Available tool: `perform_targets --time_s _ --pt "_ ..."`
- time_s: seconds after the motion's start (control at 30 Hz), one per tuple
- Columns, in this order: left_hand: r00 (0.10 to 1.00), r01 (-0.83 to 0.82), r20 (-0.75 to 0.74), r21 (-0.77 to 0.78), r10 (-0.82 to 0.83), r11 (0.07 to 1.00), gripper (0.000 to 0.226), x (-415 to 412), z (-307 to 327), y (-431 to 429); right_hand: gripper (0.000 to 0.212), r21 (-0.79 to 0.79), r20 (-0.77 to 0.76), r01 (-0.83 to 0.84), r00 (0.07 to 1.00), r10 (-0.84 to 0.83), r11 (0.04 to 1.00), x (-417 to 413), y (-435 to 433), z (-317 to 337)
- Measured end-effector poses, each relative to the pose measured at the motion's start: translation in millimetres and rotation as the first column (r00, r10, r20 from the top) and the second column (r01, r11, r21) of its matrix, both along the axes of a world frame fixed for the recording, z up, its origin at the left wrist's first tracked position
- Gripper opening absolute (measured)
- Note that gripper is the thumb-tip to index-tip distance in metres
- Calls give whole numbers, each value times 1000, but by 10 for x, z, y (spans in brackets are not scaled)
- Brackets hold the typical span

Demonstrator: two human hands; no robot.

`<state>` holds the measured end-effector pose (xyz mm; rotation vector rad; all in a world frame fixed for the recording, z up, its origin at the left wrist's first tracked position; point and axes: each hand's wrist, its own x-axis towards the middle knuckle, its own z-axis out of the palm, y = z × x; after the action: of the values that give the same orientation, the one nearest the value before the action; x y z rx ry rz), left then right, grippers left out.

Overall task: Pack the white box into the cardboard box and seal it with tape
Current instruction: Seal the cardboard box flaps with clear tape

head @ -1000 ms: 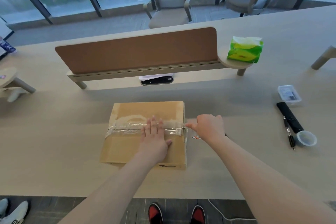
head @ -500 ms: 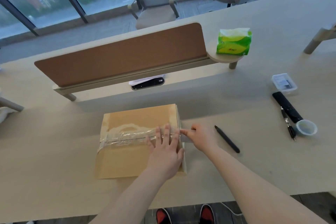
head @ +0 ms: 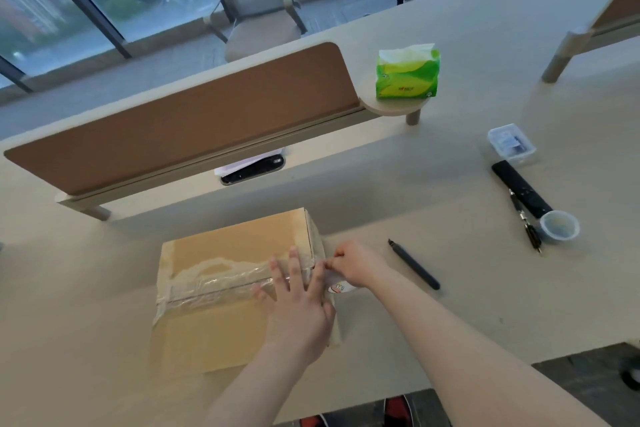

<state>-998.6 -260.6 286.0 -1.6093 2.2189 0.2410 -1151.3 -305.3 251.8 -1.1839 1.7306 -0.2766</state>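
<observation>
The closed cardboard box [head: 221,288] lies on the desk in front of me, with clear tape [head: 214,282] running along its top seam from left to right. My left hand [head: 298,305] lies flat with spread fingers on the box's right end, pressing the tape down. My right hand [head: 353,267] is just off the box's right edge, fingers curled, pinching the tape where it comes off a roll [head: 337,284] partly hidden under it. The white box is not visible.
A black marker [head: 414,265] lies right of my right hand. Farther right are a black remote [head: 521,189], a pen [head: 526,224], a small round cup [head: 559,225] and a clear plastic case [head: 512,144]. A brown divider [head: 187,125] and green tissue pack [head: 408,71] stand behind the box.
My left hand slid right along the taped seam to the box's right end. My right hand stayed at the right edge with the tape; the view shifted left and the marker came into sight.
</observation>
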Motion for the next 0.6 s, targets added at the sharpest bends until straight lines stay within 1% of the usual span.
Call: perform_targets --time_s 0.03,0.07,0.13,0.17,0.2,0.27,0.37,0.43,0.5,0.6 --pt "1000 7 8 2 -7 1000 63 -3 -8 -5 38 5 57 45 997 -45 999 -22 20 -36" --pt "1000 8 13 4 -9 1000 63 -4 -9 -9 38 3 145 106 984 -106 994 -49 55 -71" --pt "1000 7 16 -1 -7 1000 62 -9 -18 -14 30 37 358 242 903 -239 970 -119 155 -108" --pt "1000 4 14 -5 -4 1000 61 -10 -25 -18 25 59 417 270 868 -269 961 -147 198 -107" --pt "1000 4 12 -7 -4 1000 61 -10 -27 -22 21 64 427 260 865 -262 963 -172 232 -96" --pt "1000 8 12 -10 -8 1000 60 -5 -24 -26 22 51 374 207 903 -211 977 -179 224 -58" --pt "1000 19 17 -12 -19 1000 62 10 -9 -22 21 38 174 102 979 -107 994 -90 96 -3" --pt "1000 20 19 -5 -20 1000 63 5 -1 -15 19 74 54 66 996 -70 995 -6 31 -44" --pt "1000 15 14 2 -15 1000 62 -6 9 -15 21 99 5 59 998 -60 993 66 14 -86" --pt "1000 13 0 7 -13 1000 57 -18 16 -39 20 83 -5 48 999 -48 995 105 9 -80"
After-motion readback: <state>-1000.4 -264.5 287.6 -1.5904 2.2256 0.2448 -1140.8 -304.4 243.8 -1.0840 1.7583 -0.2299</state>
